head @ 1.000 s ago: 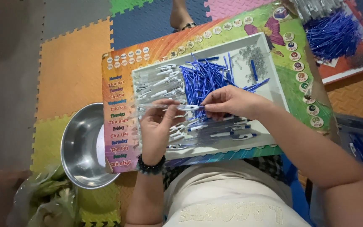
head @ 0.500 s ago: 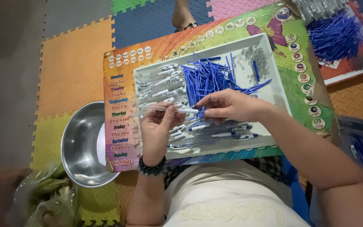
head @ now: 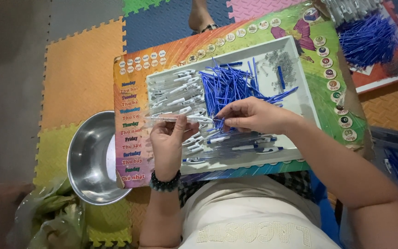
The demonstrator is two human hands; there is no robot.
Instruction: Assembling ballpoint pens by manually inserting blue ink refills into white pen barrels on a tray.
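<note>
While the left hand keeps its fingers closed on a clear pen barrel held level above the white tray, the right hand has come back from the pile of blue refills with 1 thin refill pinched at its fingertips, its tip now at the barrel's open end. Half a second ago the 2 hands met lower over the tray; the assembled pens lie along its near edge, the steel bowl just left
</note>
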